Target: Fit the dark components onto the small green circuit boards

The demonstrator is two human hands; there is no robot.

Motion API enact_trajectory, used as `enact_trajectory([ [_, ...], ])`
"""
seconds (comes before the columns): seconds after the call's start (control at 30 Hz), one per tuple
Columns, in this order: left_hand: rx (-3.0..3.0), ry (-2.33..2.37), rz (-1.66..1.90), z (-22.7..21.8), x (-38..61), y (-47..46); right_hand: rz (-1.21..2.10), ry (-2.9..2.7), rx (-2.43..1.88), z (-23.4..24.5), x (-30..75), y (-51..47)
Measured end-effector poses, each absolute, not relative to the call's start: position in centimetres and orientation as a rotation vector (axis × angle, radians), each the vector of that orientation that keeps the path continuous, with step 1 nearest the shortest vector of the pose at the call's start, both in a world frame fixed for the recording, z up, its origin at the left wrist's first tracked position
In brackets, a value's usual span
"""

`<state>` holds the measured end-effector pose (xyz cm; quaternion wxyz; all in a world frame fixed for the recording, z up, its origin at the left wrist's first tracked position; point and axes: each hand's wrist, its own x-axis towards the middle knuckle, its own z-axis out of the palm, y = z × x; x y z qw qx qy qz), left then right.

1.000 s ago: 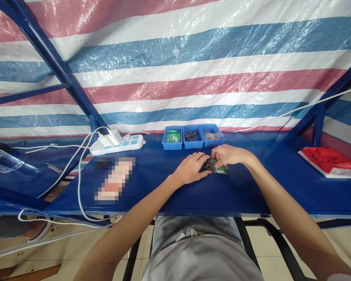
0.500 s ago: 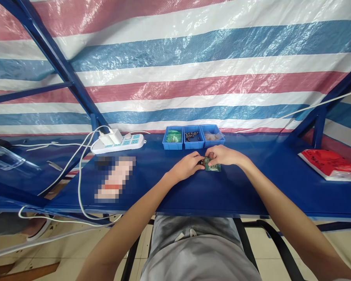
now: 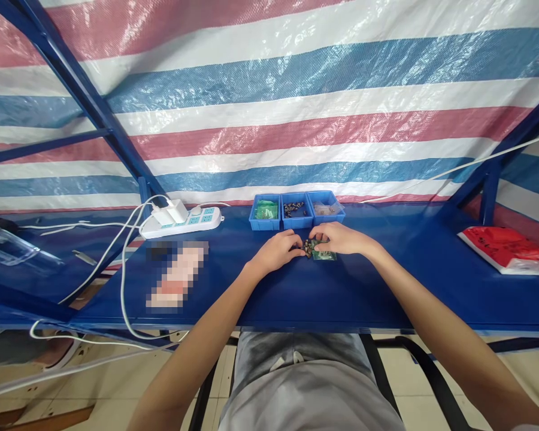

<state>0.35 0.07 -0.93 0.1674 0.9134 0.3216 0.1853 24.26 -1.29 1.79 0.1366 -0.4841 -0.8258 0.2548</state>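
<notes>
A small green circuit board point(image 3: 323, 254) lies on the blue table point(image 3: 323, 293), just in front of three blue bins. My right hand point(image 3: 339, 237) pinches its top edge with curled fingers. My left hand point(image 3: 278, 249) is closed beside it, fingertips on a small dark part point(image 3: 306, 247) at the board's left edge. The hands almost touch each other.
Three blue bins stand in a row: green boards point(image 3: 266, 210), dark parts point(image 3: 295, 209), a clear bag point(image 3: 327, 208). A white power strip point(image 3: 182, 220) with cables lies at the left, a blurred object point(image 3: 176, 274) in front of it, a red bag point(image 3: 505, 248) at the right.
Both hands and the green board have shifted slightly left and toward the bins. The left hand has drawn its fingers in tighter at the board's left edge.
</notes>
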Motion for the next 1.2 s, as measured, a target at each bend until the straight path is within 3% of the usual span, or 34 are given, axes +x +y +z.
enact_trajectory([
  [0.33, 2.626, 0.951, 0.72, -0.3, -0.4, -0.1, 0.391, -2.255, -1.372, 0.9, 22.4, -1.5],
  [0.83, 2.542, 1.049, 1.026, -0.5, 0.3, -0.4, 0.586, -1.946, -1.257, 1.2, 19.8, -2.7],
  [1.2, 2.567, 1.061, 0.959, 0.1, 0.1, -0.8, 0.522, -1.926, -1.207, 0.9, 19.7, -2.6],
])
